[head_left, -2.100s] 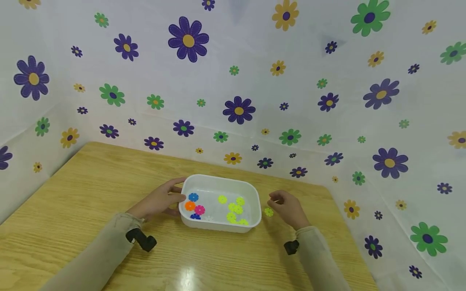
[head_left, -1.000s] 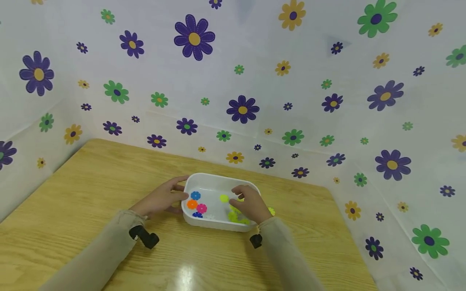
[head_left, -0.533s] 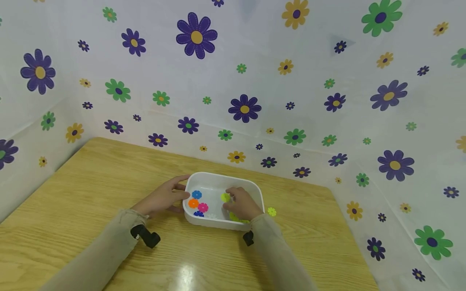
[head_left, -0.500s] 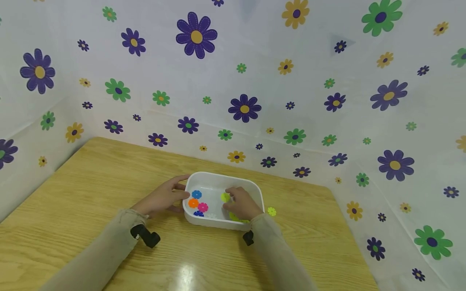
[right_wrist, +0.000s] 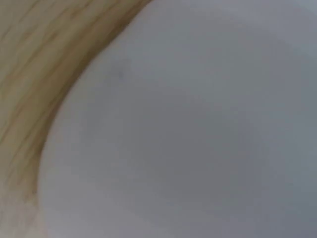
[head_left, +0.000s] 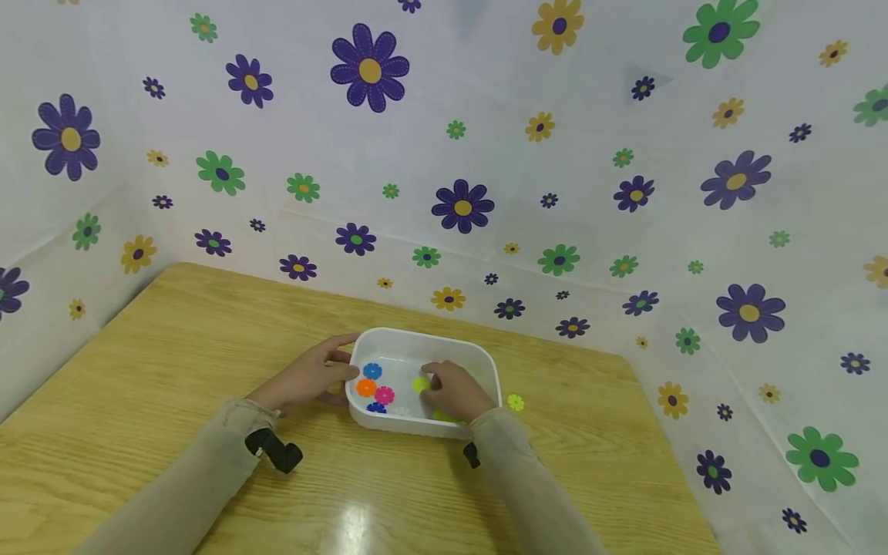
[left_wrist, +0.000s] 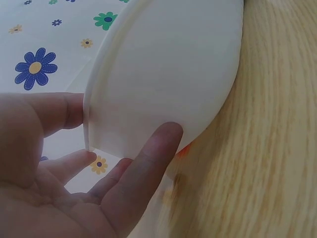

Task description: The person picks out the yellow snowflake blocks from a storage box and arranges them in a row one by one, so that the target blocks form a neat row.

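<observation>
So the left hand [head_left: 312, 379] has hold of the near-left end of a shallow white plastic tub [head_left: 409, 425], thumb on the end wall, fingers spread around the rim. Right hand [head_left: 458, 391] is down inside the tub, thumb and finger curled in and pinching a yellow-green flower-shaped disc [head_left: 419, 384] around the middle. A few more yellow-green discs [head_left: 444, 417] peek out under that hand, mostly covered. Over at the left end there's a little cluster: a light blue disc [head_left: 372, 371], an orange disc [head_left: 366, 388], a pink disc [head_left: 385, 395] and a dark blue disc [head_left: 376, 407]. One stray yellow-green disc [head_left: 516, 402] sits outside, just right of the tub on the wood-grain table [head_left: 229, 331]. Right wrist cam's just blurry white wall and wood.
</observation>
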The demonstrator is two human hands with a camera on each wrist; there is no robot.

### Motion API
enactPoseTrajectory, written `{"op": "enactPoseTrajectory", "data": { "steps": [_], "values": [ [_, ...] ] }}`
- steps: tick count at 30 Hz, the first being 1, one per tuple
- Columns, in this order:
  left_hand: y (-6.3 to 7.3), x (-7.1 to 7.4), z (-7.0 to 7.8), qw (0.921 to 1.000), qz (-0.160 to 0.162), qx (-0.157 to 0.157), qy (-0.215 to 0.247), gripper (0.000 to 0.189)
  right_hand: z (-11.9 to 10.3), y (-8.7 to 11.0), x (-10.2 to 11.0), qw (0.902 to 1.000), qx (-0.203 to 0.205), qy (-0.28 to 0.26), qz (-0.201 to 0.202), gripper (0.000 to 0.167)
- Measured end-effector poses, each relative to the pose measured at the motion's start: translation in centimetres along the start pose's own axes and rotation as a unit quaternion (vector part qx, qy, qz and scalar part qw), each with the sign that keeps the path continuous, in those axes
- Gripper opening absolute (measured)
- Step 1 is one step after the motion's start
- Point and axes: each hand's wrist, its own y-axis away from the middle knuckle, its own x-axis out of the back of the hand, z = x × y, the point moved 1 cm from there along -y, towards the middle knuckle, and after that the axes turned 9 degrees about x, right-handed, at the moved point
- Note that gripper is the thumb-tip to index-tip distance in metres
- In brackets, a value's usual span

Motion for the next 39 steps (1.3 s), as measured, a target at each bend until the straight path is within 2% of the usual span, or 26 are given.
{"op": "enactPoseTrajectory", "data": {
  "steps": [8,16,24,30,35,39],
  "values": [
    [0.1,0.0,0.2,1.0,0.001,0.004,-0.001,0.066,-0.3,0.0,-0.1,1.0,-0.006,0.001,-0.006,0.024],
    [0.2,0.0,0.3,1.0,0.002,0.006,0.001,0.066,-0.9,0.8,0.2,0.998,-0.005,-0.061,0.015,0.007],
    [0.2,0.1,0.3,1.0,0.002,0.008,0.001,0.066,-1.1,1.4,1.0,0.9951,0.002,-0.092,0.036,0.004],
    [0.2,0.2,0.3,0.9999,0.005,0.01,-0.002,0.066,-1.0,2.0,2.3,0.9913,0.023,-0.119,0.051,0.005],
    [0.3,0.1,0.3,0.9999,0.004,0.01,0.002,0.066,-0.2,3.0,3.6,0.9879,0.031,-0.13,0.08,0.005],
    [0.3,0.0,0.4,0.9999,0.003,0.01,0.005,0.066,1.0,4.2,4.9,0.9839,0.015,-0.145,0.104,0.005]
  ]
}}
